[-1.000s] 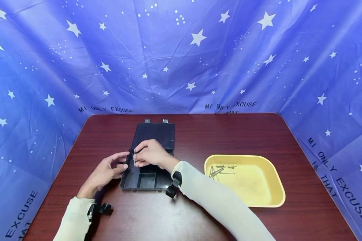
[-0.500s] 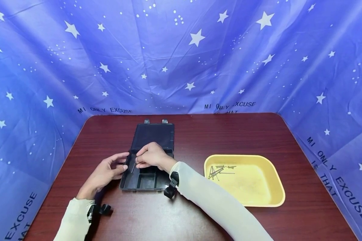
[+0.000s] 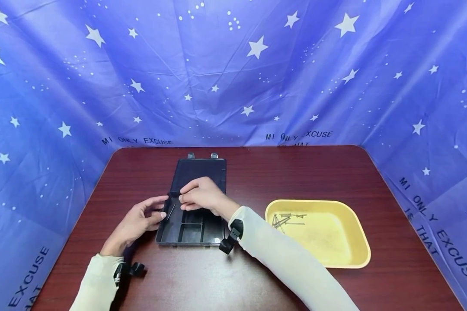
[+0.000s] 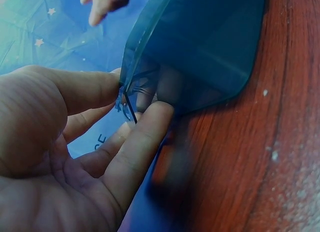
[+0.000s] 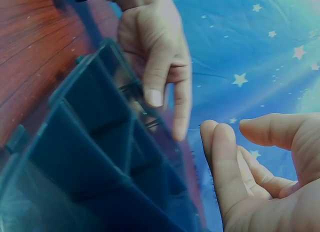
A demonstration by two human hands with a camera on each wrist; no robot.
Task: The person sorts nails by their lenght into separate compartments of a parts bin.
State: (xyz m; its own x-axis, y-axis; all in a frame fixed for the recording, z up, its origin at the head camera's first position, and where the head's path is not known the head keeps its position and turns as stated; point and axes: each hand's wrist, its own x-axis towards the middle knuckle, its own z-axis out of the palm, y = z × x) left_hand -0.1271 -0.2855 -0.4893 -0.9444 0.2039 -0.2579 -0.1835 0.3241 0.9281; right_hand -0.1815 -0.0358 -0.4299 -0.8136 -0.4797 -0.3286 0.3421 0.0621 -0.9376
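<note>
A dark translucent compartment box [image 3: 192,233] lies on the table with its lid [image 3: 200,172] folded back. My left hand [image 3: 138,220] holds the box's left side, thumb and fingertips at the wall in the left wrist view. A thin metal nail [image 3: 171,212] lies slanted in the long left compartment, near the left thumb. My right hand [image 3: 204,196] hovers over the box to the right of that nail. In the right wrist view its thumb [image 5: 270,129] and index finger stand slightly apart with nothing between them.
A yellow tray [image 3: 327,242] stands on the right of the table, with several loose nails [image 3: 282,221] at its left end. The right forearm passes in front of the tray's near left corner. A blue star-printed curtain [image 3: 233,86] hangs around the table.
The nail in the right fingers has gone down from upright to lying slanted in the left compartment. The right hand has let go and drawn back rightward; the left hand has stayed put.
</note>
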